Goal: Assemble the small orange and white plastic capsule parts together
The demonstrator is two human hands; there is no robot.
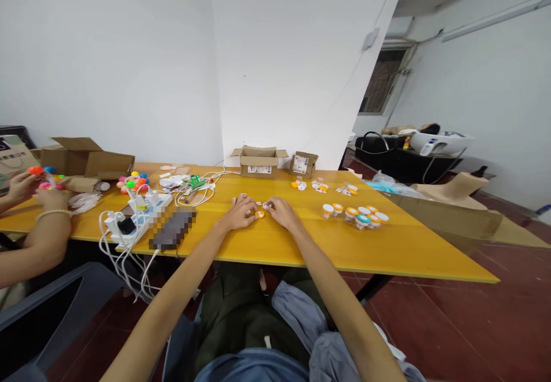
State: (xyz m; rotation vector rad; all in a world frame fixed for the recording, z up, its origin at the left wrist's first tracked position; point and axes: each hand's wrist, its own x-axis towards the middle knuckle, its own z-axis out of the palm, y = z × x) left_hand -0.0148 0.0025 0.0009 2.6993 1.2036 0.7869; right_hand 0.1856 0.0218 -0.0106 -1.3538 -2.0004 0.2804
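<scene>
My left hand (241, 212) rests on the yellow table with its fingers curled. Something small sits at its fingertips, too small to make out. Right beside those fingertips lies an orange ring-shaped lid (259, 214). My right hand (280, 212) has its thumb and fingers pinched on a small white disc (266, 205), just above the lid. Another tiny white piece (259, 203) lies between the two hands. Off to the right stands a group of small clear jars (350, 215) with orange, white and teal lids.
Loose lids and white discs (319, 186) lie in small piles at the back right. Two cardboard boxes (259, 161) stand by the wall. To the left are a power strip (140, 218) with cables and a phone-like blurred object (172, 231). A co-worker's hands (54, 198) handle colourful balls.
</scene>
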